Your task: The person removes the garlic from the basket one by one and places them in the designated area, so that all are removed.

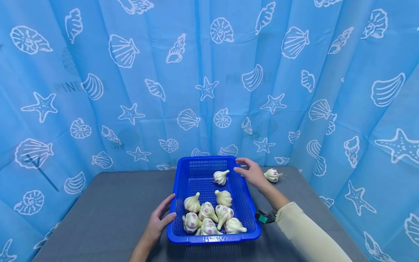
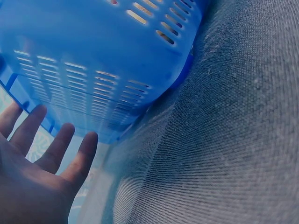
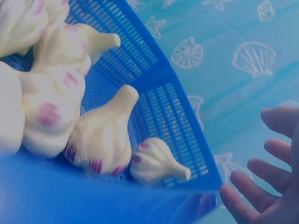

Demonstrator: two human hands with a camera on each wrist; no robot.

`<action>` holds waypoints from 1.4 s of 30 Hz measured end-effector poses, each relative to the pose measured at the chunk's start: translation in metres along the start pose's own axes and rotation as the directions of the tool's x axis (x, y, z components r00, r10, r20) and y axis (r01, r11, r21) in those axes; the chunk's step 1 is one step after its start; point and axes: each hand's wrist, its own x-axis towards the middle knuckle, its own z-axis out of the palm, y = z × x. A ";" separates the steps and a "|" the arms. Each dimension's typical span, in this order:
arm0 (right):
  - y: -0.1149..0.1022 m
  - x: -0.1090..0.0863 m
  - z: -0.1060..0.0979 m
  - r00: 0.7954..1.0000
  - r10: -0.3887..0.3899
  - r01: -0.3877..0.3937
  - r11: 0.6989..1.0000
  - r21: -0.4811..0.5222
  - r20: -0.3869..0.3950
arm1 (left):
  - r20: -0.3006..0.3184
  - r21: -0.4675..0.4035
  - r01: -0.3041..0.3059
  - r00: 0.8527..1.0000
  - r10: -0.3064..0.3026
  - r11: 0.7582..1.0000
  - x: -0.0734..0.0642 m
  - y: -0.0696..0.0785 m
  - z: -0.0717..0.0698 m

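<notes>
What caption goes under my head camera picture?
Left hand and right hand by a blue basket of garlic, one bulb outside.

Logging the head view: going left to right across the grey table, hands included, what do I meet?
Left hand → blue basket → right hand → garlic bulb outside the basket → cream sleeve.
</notes>
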 end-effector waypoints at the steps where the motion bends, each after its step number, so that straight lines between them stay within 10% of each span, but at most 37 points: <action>1: -0.002 0.001 0.002 1.000 -0.004 0.004 1.000 -0.006 0.017 | 0.000 0.000 0.001 1.000 -0.001 1.000 0.000 0.000 0.000; 19: -0.019 0.021 0.035 0.972 -0.052 0.065 0.997 -0.047 0.228 | -0.010 -0.001 0.005 1.000 -0.005 1.000 0.001 0.000 0.000; 42: -0.027 0.026 0.081 0.864 -0.049 0.087 0.995 -0.052 0.501 | -0.014 -0.010 0.014 1.000 -0.014 1.000 0.001 -0.001 0.002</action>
